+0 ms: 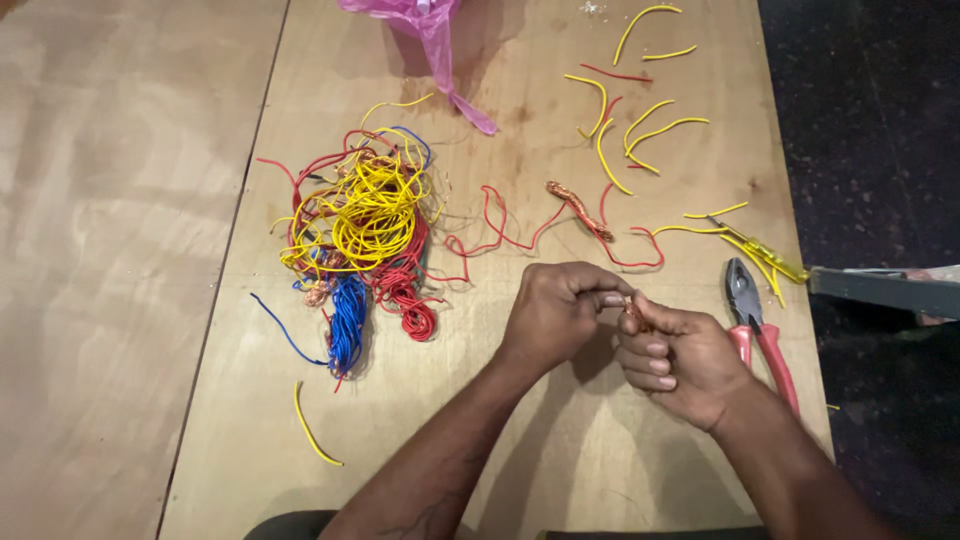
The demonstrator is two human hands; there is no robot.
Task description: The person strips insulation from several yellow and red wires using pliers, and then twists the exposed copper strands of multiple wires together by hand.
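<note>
The left hand (555, 310) and the right hand (672, 352) are held together just above the plywood board (560, 440), both forearms reaching in from the near edge. A small piece of bare copper wire (634, 311) is pinched between the fingertips of both hands, the left thumb and forefinger closed on its upper end and the right fingers curled in around its lower part.

Just to the right of the right hand, red-handled pliers (757, 322) are laid flat on the board, jaws pointing away. Beyond them, a yellow-handled screwdriver (762, 250) is seen. Just beyond the hands, a twisted copper strand (579, 209) is lying among loose red wire (500, 232). Further off to the right, short yellow offcuts (640, 130) are scattered. To the left of the left hand, a tangled heap of yellow, red and blue wires (360, 235) is piled, and one yellow scrap (312, 432) lies alone nearer the body.

A pink plastic bag (432, 30) is set at the far edge; its contents cannot be made out. The board is butted against a second wooden sheet (110, 250) on the left, and a dark floor (870, 130) is visible on the right.
</note>
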